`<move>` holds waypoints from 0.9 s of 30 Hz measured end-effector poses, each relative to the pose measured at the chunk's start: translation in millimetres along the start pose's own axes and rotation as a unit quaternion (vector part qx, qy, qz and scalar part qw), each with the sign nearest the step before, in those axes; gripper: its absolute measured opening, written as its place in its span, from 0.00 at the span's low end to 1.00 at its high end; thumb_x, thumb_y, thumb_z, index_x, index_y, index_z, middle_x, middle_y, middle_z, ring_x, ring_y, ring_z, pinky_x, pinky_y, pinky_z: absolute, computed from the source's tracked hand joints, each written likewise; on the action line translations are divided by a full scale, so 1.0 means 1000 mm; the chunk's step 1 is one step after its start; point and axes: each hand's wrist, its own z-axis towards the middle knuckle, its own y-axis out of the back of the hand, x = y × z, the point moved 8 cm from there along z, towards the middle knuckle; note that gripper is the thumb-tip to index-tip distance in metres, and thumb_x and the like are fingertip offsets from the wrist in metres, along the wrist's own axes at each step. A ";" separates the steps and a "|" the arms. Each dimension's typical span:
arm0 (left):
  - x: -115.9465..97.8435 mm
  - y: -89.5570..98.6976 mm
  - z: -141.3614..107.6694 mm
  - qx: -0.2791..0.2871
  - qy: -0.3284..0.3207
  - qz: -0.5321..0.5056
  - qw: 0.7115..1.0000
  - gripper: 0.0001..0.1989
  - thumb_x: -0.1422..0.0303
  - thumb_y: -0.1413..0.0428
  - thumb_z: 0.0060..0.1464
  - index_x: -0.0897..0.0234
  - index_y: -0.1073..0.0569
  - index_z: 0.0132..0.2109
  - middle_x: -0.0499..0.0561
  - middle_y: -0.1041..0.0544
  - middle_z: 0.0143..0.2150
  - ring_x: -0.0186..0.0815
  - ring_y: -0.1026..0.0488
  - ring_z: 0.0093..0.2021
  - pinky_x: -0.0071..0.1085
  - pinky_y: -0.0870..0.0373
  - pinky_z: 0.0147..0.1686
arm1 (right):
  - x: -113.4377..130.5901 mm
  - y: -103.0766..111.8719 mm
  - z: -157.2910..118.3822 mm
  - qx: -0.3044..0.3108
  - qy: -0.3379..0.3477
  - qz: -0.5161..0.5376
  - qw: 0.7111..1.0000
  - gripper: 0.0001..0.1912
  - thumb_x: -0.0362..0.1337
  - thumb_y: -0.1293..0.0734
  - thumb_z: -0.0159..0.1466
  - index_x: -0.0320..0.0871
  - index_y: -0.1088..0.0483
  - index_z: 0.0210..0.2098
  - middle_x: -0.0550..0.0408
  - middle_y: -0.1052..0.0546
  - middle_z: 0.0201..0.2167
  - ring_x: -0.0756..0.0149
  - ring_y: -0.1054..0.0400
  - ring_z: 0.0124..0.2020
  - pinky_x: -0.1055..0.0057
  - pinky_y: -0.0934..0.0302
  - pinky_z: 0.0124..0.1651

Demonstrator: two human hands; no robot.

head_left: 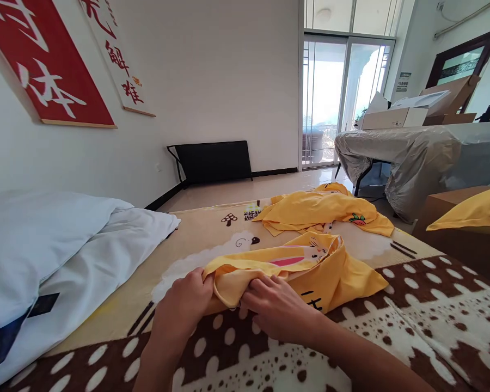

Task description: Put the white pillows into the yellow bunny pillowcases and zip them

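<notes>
Because its edge sags slack between two gripping hands, the yellow rabbit-print cloth [341, 280], lying on the patterned blanket [204, 218], could twist if either hold loosens. Left hand [191, 296] and right hand [275, 307] each clasp that edge; uneven pulling could crease it, and a forward sweep could snag the second yellow cloth [322, 209] just beyond.
</notes>
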 end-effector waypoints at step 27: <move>0.031 0.074 -0.044 -0.184 0.032 -0.181 0.966 0.20 0.53 0.59 0.53 0.58 0.30 0.27 0.48 0.31 0.18 0.37 0.36 0.24 0.29 0.43 0.27 | -0.125 -0.003 -0.022 0.013 -0.260 0.130 0.957 0.16 0.40 0.39 0.62 0.44 0.28 0.47 0.49 0.24 0.43 0.58 0.31 0.44 0.63 0.40 0.48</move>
